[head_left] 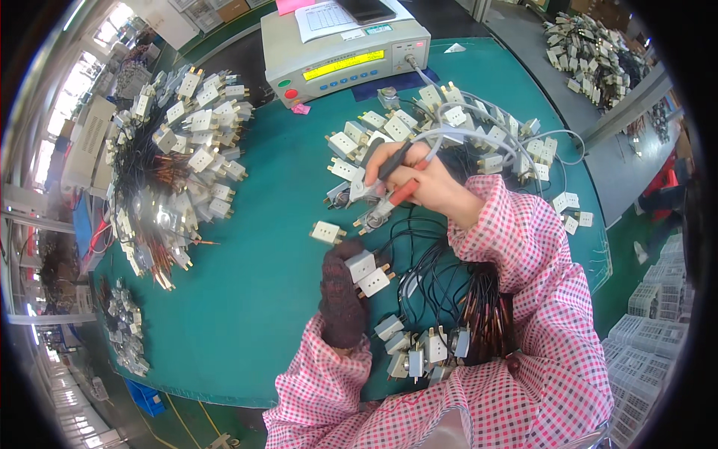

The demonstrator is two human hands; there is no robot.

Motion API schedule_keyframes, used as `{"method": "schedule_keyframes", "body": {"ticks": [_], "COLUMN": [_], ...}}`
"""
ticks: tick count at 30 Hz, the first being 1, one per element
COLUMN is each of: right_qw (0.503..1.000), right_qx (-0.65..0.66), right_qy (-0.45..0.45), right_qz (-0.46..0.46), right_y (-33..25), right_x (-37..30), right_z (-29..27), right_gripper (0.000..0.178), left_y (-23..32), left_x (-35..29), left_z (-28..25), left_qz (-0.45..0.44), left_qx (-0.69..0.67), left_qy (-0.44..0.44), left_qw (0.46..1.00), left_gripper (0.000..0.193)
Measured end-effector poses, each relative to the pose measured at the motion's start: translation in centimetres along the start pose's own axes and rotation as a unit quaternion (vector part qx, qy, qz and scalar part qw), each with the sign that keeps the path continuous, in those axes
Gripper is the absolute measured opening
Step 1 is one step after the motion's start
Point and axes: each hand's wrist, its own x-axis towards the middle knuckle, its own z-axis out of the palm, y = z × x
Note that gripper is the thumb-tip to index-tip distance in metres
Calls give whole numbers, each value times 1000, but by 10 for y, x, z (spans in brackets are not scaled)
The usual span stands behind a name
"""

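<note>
In the dark knitted glove, my left hand (342,303) is closed at the fingers around a small white plug-like block (361,265). A second such block (375,281) with brass pins sits right beside it. My bare right hand (428,182) grips a black test lead (395,161) and a red test lead (404,192) together. The red one's metal end lies by another white block (369,220); whether they touch, I cannot tell. One loose block (327,233) rests on the green mat just beyond my left fingertips.
A bench tester (348,63) with a lit yellow display stands at the back. Gray cables (486,135) loop from it over a heap of blocks (396,127). Large wired bundles (187,142) lie at the left. Black wires (426,262) and more blocks (422,352) lie near my body.
</note>
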Motion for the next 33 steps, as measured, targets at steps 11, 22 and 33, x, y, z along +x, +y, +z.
{"method": "schedule_keyframes", "body": {"ticks": [11, 22, 33], "right_qw": [997, 988, 986], "right_qx": [-73, -27, -90], "right_qy": [-17, -84, -121], "right_qz": [-2, 128, 68], "right_y": [1, -6, 5], "right_x": [-3, -13, -11], "right_z": [4, 14, 21], "right_gripper": [20, 26, 30], "left_y": [1, 2, 9], "left_x": [-12, 8, 19], "left_z": [4, -22, -14], "left_qz": [-9, -81, -174], "left_qx": [-73, -177, -54], "left_qy": [75, -75, -19], "left_qw": [995, 978, 983], "left_gripper": [55, 57, 54]}}
